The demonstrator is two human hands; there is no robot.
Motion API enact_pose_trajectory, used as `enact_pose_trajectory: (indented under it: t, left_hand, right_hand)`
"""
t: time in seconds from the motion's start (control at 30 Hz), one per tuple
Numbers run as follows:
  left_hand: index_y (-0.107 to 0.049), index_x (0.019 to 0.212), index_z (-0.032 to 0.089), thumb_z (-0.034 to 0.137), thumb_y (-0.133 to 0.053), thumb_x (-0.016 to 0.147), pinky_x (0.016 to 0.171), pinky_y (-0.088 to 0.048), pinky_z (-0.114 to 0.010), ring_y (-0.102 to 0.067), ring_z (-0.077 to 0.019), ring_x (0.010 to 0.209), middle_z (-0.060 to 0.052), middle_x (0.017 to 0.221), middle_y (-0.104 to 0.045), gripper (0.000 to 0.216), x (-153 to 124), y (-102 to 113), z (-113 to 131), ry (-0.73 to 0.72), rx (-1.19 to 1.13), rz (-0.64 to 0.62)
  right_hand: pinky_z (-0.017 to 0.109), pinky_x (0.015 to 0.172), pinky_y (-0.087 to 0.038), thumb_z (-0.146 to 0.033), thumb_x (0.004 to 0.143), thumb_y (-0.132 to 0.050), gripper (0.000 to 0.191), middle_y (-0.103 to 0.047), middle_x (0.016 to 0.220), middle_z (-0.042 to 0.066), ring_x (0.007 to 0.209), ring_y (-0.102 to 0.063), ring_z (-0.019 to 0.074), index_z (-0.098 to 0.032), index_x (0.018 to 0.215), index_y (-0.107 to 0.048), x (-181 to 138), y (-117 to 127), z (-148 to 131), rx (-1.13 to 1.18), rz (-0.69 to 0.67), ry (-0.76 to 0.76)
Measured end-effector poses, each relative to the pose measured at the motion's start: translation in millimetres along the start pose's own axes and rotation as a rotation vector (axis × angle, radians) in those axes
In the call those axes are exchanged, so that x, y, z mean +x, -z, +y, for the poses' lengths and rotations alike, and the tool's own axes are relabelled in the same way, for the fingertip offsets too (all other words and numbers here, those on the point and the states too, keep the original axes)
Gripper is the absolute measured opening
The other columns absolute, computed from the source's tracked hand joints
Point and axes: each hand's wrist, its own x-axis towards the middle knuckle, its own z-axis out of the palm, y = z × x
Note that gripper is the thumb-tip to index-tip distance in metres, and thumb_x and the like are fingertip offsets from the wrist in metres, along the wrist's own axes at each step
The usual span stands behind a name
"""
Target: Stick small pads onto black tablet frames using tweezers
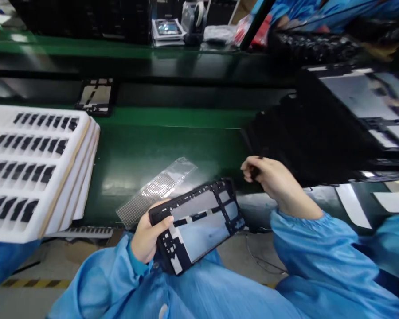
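My left hand [145, 239] grips the left end of a black tablet frame [202, 235] with grey and bluish inner panels, thumb on top. The frame is tilted above my lap at the bench edge. To its right, my right hand [274, 179] is raised with the fingers curled in a pinch. A small dark piece [255, 172] shows between them, too small to name. Just behind the frame, a clear plastic sheet with rows of small round dots [149, 197] lies on the green bench [133, 141].
White foam trays [83, 155] holding rows of black parts are stacked at left. A large stack of black tablet frames [319, 128] stands at right. Another frame [96, 95] lies on the recessed strip behind. A tape dispenser [193, 22] sits on the back ledge; blue-sleeved people are nearby.
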Motion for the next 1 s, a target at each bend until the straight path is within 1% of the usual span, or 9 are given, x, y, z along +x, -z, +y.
enact_pose_trajectory:
  t: [0.13,0.2,0.3,0.4,0.5,0.57,0.7,0.83,1.0]
  left_hand:
    - [-0.046,0.166,0.024,0.078,-0.079,0.087,0.126,-0.053,-0.054,-0.053,-0.0366,0.152,-0.019,0.165,-0.049,0.101,-6,15,13,-0.230,0.350,0.232]
    - [-0.045,0.167,0.022,0.077,-0.069,0.093,0.126,-0.051,-0.059,-0.051,-0.0374,0.147,-0.020,0.159,-0.048,0.095,7,27,27,-0.297,0.593,0.274]
    - [-0.059,0.161,0.025,0.048,-0.056,0.107,0.113,-0.057,-0.056,-0.061,-0.0336,0.123,-0.015,0.126,-0.062,0.058,44,39,46,-0.280,0.957,0.130]
    - [-0.067,0.155,0.029,0.031,-0.057,0.107,0.097,-0.059,-0.046,-0.063,-0.0329,0.116,-0.014,0.118,-0.063,0.050,81,43,59,-0.265,1.240,-0.074]
    - [-0.073,0.147,0.036,0.026,-0.065,0.102,0.087,-0.057,-0.040,-0.064,-0.0311,0.110,-0.011,0.115,-0.064,0.047,103,48,76,-0.276,1.419,-0.281]
    - [-0.078,0.138,0.034,0.029,-0.062,0.104,0.083,-0.055,-0.038,-0.065,-0.0284,0.101,-0.009,0.110,-0.064,0.037,113,48,89,-0.282,1.482,-0.368]
    - [-0.080,0.122,0.025,0.036,-0.044,0.112,0.077,-0.051,-0.036,-0.066,-0.0222,0.087,-0.008,0.109,-0.067,0.039,138,38,103,-0.357,1.641,-0.438]
    - [-0.080,0.121,0.027,0.036,-0.049,0.108,0.079,-0.051,-0.033,-0.069,-0.0209,0.091,-0.006,0.108,-0.070,0.035,161,38,86,-0.487,1.541,-0.540]
    - [-0.082,0.119,0.030,0.042,-0.047,0.104,0.081,-0.055,-0.038,-0.071,-0.0252,0.090,-0.007,0.099,-0.067,0.040,165,53,63,-0.620,1.377,-0.486]
  right_hand:
    - [0.029,0.058,-0.050,-0.090,0.084,-0.075,0.067,-0.065,0.068,0.001,0.061,-0.054,0.0132,-0.023,0.091,-0.083,-16,-37,-11,0.013,-0.071,0.016]
    - [0.030,0.059,-0.052,-0.084,0.085,-0.081,0.064,-0.067,0.069,0.001,0.061,-0.057,0.0141,-0.022,0.100,-0.086,-22,-62,-20,0.037,-0.185,0.010]
    - [0.028,0.067,-0.058,-0.059,0.084,-0.097,0.040,-0.076,0.082,0.002,0.073,-0.067,0.0146,-0.024,0.102,-0.087,-21,-90,-29,0.101,-0.267,0.051]
    - [0.026,0.068,-0.060,-0.042,0.084,-0.100,0.027,-0.077,0.083,-0.001,0.073,-0.068,0.0127,-0.029,0.104,-0.089,-14,-99,-30,0.105,-0.248,0.092]
    - [0.029,0.079,-0.066,-0.039,0.090,-0.096,0.020,-0.082,0.107,0.002,0.084,-0.074,0.0143,-0.032,0.107,-0.090,-8,-98,-24,0.023,-0.246,0.191]
    - [0.031,0.088,-0.068,-0.038,0.094,-0.092,0.015,-0.082,0.116,0.003,0.095,-0.077,0.0171,-0.030,0.107,-0.088,-3,-101,-18,-0.072,-0.243,0.237]
    - [0.038,0.094,-0.069,-0.045,0.095,-0.090,0.025,-0.079,0.108,0.004,0.098,-0.077,0.0215,-0.027,0.109,-0.080,21,-116,-1,-0.259,-0.272,0.314]
    - [0.042,0.095,-0.069,-0.057,0.096,-0.085,0.033,-0.077,0.105,0.005,0.097,-0.076,0.0243,-0.025,0.103,-0.077,42,-124,13,-0.428,-0.398,0.377]
    - [0.044,0.104,-0.069,-0.060,0.086,-0.094,0.040,-0.079,0.105,0.003,0.106,-0.079,0.0260,-0.027,0.102,-0.077,37,-125,12,-0.300,-0.364,0.243]
